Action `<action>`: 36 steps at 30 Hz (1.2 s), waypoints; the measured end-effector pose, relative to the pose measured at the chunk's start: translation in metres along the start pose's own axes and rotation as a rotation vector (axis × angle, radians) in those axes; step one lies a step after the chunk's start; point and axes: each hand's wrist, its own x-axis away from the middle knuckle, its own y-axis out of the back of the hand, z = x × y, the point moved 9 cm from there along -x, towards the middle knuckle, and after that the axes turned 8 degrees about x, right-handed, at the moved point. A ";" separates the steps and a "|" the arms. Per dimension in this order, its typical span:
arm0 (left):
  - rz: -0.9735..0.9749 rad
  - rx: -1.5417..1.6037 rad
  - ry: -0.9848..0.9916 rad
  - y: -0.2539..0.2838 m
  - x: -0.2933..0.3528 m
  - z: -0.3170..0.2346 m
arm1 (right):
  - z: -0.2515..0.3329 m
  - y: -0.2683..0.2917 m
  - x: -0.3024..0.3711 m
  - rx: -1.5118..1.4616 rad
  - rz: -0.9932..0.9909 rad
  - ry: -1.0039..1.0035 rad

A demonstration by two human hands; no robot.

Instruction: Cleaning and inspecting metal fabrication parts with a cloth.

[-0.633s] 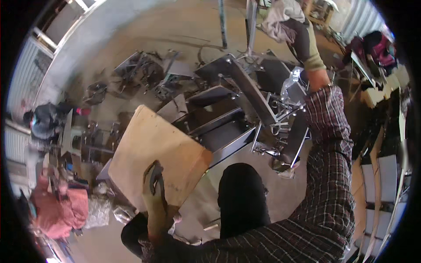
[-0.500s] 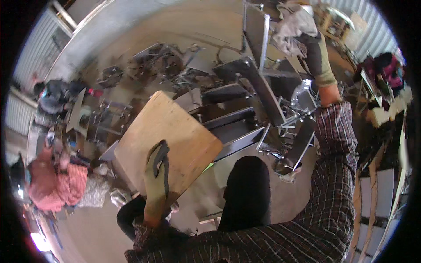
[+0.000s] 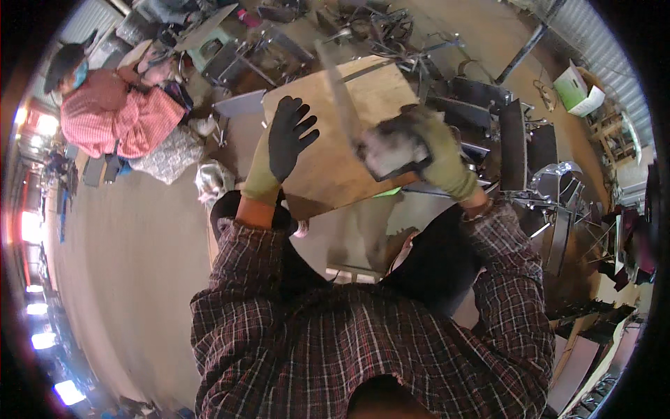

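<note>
My left hand, in a green and black work glove, is raised over a square wooden board with its fingers apart and nothing in it. The board lies before my knees. Over the board's right part, my right hand, gloved likewise, is closed on a crumpled grey-white cloth. A flat grey strip extends from beside the cloth toward the board's far edge. Motion blurs the strip and the cloth, so I cannot tell whether my right hand holds the strip too.
Dark metal panels and frames are heaped beyond and right of the board. At the left a person in a red checked garment sits beside a silvery sack. A green and white box stands at the far right.
My right hand has come from the far right to above the board, bringing the cloth. My left hand has lifted off the board's surface. The view has shifted downward and left.
</note>
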 end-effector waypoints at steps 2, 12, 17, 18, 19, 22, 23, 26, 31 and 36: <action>-0.106 -0.074 0.070 0.062 0.005 0.011 | 0.031 -0.053 0.002 -0.002 0.182 0.094; -0.700 -0.310 -0.359 0.173 0.041 -0.023 | 0.075 -0.120 0.048 0.031 0.522 0.318; -0.382 -1.342 -0.504 0.110 0.001 -0.040 | 0.085 -0.110 0.051 0.061 0.596 0.362; -0.370 -1.332 -0.493 0.105 -0.008 -0.038 | 0.084 -0.112 0.057 0.067 0.607 0.347; -0.355 -1.448 -0.492 0.099 -0.017 -0.038 | 0.090 -0.113 0.060 0.070 0.562 0.391; -0.337 -1.683 -0.613 0.101 -0.032 -0.049 | 0.111 -0.132 0.071 0.241 0.603 0.601; -0.310 -1.597 -0.278 0.118 -0.049 -0.032 | 0.109 -0.141 0.084 0.224 0.694 0.639; -0.219 -1.403 0.039 0.147 -0.061 -0.006 | 0.103 -0.140 0.090 0.223 0.796 0.719; -0.573 -0.510 -0.067 0.187 -0.019 0.040 | -0.022 -0.128 0.088 0.408 0.989 0.425; -0.539 -0.098 -0.034 0.092 0.017 0.114 | -0.121 -0.048 0.080 0.608 0.275 -0.192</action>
